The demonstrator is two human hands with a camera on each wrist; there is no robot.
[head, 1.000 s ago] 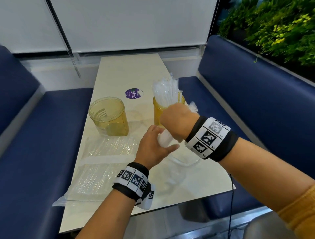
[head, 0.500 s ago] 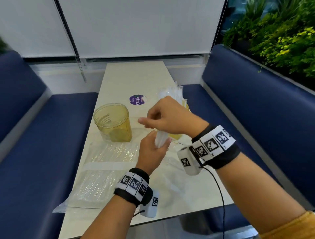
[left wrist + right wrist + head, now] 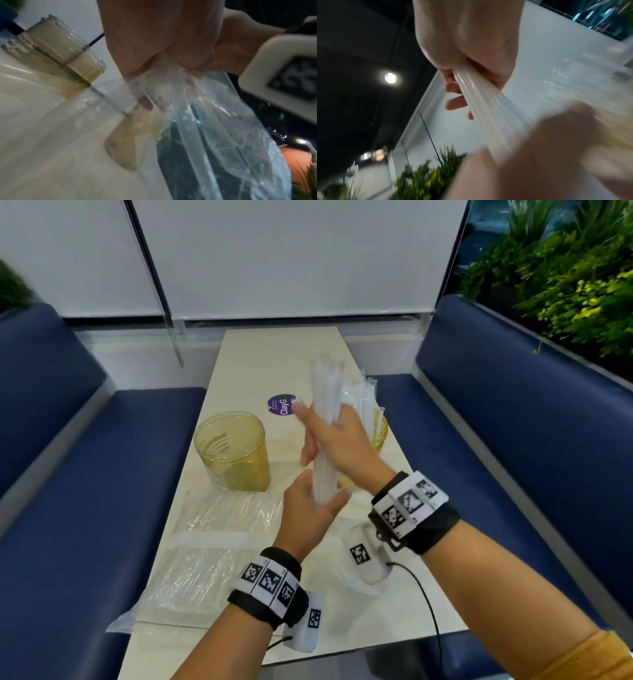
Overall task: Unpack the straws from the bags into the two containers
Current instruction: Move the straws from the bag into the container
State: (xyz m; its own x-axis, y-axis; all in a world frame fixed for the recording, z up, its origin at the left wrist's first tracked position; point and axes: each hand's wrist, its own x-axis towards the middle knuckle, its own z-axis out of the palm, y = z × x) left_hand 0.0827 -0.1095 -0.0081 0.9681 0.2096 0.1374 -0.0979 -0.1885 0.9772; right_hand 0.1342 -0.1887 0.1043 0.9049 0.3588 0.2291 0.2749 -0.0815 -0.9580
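Note:
A bundle of white straws (image 3: 325, 392) stands upright above the table, between the two yellowish containers. My right hand (image 3: 337, 436) grips it at mid-height; in the right wrist view the fingers (image 3: 453, 104) curl round the straws (image 3: 488, 115). Just below, my left hand (image 3: 308, 508) grips the bundle's lower end with the clear bag (image 3: 214, 128) bunched in its fist; the bag hangs down loose. The left container (image 3: 233, 450) looks empty. The right container (image 3: 380, 433), partly hidden behind my right hand, holds wrapped straws (image 3: 363, 398).
Two flat clear bags of straws (image 3: 212, 546) lie on the white table (image 3: 281, 354) at the near left. A purple sticker (image 3: 281, 404) sits behind the containers. Blue benches (image 3: 85, 474) run along both sides. A cable (image 3: 424, 601) trails from my right wrist.
My right hand has shifted its grip and drawn the straw bundle upward, so the straws now stand tall above it. My left hand has stayed at the bundle's lower end.

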